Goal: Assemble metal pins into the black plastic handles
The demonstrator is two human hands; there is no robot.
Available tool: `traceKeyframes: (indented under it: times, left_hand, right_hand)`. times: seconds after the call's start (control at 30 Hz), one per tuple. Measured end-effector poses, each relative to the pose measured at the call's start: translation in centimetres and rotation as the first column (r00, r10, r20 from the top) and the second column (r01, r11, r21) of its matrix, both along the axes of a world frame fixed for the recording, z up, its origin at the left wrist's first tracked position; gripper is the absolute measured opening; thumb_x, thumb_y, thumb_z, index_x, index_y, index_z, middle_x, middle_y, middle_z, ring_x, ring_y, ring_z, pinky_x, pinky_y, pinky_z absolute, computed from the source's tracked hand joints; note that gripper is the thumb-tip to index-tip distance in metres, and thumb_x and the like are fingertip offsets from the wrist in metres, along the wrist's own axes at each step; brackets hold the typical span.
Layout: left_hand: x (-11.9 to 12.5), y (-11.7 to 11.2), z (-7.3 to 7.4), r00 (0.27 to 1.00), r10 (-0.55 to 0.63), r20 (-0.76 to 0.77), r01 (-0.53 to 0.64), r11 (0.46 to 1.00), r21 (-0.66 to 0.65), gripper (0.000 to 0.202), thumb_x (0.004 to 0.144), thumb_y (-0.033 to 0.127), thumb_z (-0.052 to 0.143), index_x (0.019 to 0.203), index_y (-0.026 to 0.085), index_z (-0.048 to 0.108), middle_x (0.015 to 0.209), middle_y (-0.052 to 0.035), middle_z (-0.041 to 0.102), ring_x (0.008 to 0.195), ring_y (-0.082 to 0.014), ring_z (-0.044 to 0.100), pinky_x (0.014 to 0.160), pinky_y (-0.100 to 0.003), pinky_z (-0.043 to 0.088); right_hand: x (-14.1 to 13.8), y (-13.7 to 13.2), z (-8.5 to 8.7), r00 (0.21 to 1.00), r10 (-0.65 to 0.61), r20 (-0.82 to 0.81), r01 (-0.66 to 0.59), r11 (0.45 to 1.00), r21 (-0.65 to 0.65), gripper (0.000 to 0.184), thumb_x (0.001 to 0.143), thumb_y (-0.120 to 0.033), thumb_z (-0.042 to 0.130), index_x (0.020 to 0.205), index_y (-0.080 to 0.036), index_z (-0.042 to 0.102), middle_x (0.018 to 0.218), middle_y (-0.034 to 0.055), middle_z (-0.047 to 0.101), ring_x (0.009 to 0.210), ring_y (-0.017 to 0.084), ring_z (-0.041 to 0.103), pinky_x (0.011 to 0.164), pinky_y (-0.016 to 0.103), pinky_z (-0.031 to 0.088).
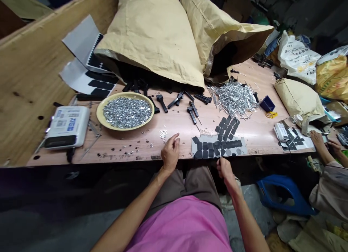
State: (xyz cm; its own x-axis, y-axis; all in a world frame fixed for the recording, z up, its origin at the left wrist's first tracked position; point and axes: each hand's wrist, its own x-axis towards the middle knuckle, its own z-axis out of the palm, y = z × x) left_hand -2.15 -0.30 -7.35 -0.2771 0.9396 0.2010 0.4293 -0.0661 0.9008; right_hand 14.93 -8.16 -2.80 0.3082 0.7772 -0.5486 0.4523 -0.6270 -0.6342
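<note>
My left hand (170,153) is at the table's front edge, its fingers curled in and thumb against them. Whatever it may hold is hidden. Close by on the tabletop lies a small scatter of washers (163,133). My right hand (225,168) is closed at the edge, just below a grey backing sheet (243,139) with rows of black pads (208,145). I cannot make out anything in its fingers. Beyond the sheet is a heap of thin metal pins (236,98). Black plastic parts, two with pins (197,128) sticking out, lie farther back.
A yellow bowl of washers (126,126) and a white box-shaped device (67,127) stand at left. Large paper sacks (154,31) fill the back. A small blue box (267,104) sits right of the pins. At far right, a co-worker's hands (320,143) work near another pad sheet.
</note>
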Motion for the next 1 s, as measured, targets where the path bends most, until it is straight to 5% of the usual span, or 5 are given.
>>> traceKeyframes:
  times: [0.4, 0.6, 0.73, 0.87, 1.0]
  left_hand:
    - [-0.1, 0.2, 0.6, 0.985, -0.041, -0.169, 0.039, 0.999, -0.02, 0.027, 0.086, 0.023, 0.048, 0.105, 0.017, 0.066, 0.088, -0.0067, 0.07, 0.074, -0.0175, 0.063, 0.066, -0.026, 0.045]
    - [1.3, 2.8, 2.8, 0.801, -0.25, -0.545, 0.273, 0.961, -0.04, 0.028, 0.087, 0.016, 0.05, 0.108, 0.024, 0.067, 0.086, -0.0066, 0.061, 0.079, -0.0191, 0.058, 0.058, -0.025, 0.042]
    - [3.1, 5.7, 3.7, 0.649, -0.316, -0.692, 0.367, 0.927, -0.079, 0.032, 0.086, 0.01, 0.047, 0.108, 0.025, 0.065, 0.095, -0.0099, 0.059, 0.089, -0.0234, 0.052, 0.053, -0.026, 0.041]
    - [4.2, 8.0, 3.5, 0.555, -0.384, -0.738, 0.475, 0.875, -0.097, 0.026, 0.085, 0.008, 0.047, 0.092, 0.02, 0.068, 0.096, -0.0126, 0.059, 0.092, -0.0257, 0.049, 0.054, -0.028, 0.043]
    - [4.6, 9.3, 3.0, 0.51, -0.449, -0.733, 0.571, 0.814, -0.101, 0.018, 0.083, 0.009, 0.051, 0.078, 0.017, 0.067, 0.098, -0.0135, 0.061, 0.096, -0.0264, 0.051, 0.067, -0.034, 0.047]
  right_hand:
    - [-1.9, -0.2, 1.3, 0.892, -0.257, -0.373, 0.165, 0.951, -0.261, 0.022, 0.082, -0.029, 0.029, 0.064, -0.021, 0.038, 0.042, -0.0109, 0.026, 0.033, 0.004, 0.015, 0.034, 0.016, 0.015]
    - [-1.0, -1.0, 1.0, 0.857, -0.252, -0.449, 0.153, 0.957, -0.246, 0.022, 0.08, -0.033, 0.032, 0.064, -0.021, 0.039, 0.041, -0.011, 0.028, 0.032, 0.004, 0.015, 0.033, 0.016, 0.013]
    - [3.3, -3.5, 0.2, 0.901, -0.255, -0.35, 0.212, 0.965, -0.157, 0.023, 0.076, -0.038, 0.036, 0.061, -0.021, 0.04, 0.039, -0.0106, 0.028, 0.03, 0.004, 0.016, 0.031, 0.016, 0.014]
    - [7.5, -7.1, -2.6, 0.913, -0.331, -0.239, 0.288, 0.937, -0.199, 0.027, 0.074, -0.044, 0.035, 0.058, -0.022, 0.04, 0.039, -0.0093, 0.03, 0.028, 0.004, 0.018, 0.03, 0.017, 0.016]
    - [9.8, -9.9, -5.9, 0.958, -0.285, 0.023, 0.285, 0.944, -0.167, 0.033, 0.075, -0.048, 0.033, 0.063, -0.022, 0.049, 0.045, -0.0014, 0.047, 0.035, 0.014, 0.046, 0.036, 0.025, 0.035]
